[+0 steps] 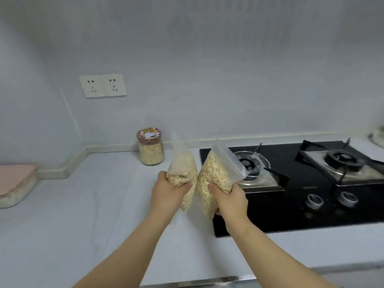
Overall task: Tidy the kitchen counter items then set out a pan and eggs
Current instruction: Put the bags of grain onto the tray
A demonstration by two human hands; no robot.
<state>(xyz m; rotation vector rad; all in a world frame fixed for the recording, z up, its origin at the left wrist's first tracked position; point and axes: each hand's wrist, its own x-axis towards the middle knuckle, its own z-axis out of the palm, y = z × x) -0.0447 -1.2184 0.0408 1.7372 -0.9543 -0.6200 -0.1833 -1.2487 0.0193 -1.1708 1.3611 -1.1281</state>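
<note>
I hold two clear zip bags of pale oat-like flakes above the white counter (93,204). My left hand (166,193) grips the left bag (182,167) around its lower half. My right hand (230,199) grips the right bag (216,173), whose top leans toward the stove. The two bags almost touch in the middle. A glass jar (151,146) of the same flakes, with a patterned lid, stands by the back wall just left of the bags. No pan or eggs are in view.
A black two-burner gas hob (301,200) with two knobs fills the counter's right side. A pink-topped object (14,183) lies at the far left edge. A double wall socket (102,85) sits above the counter. A round white thing (378,138) shows at the far right.
</note>
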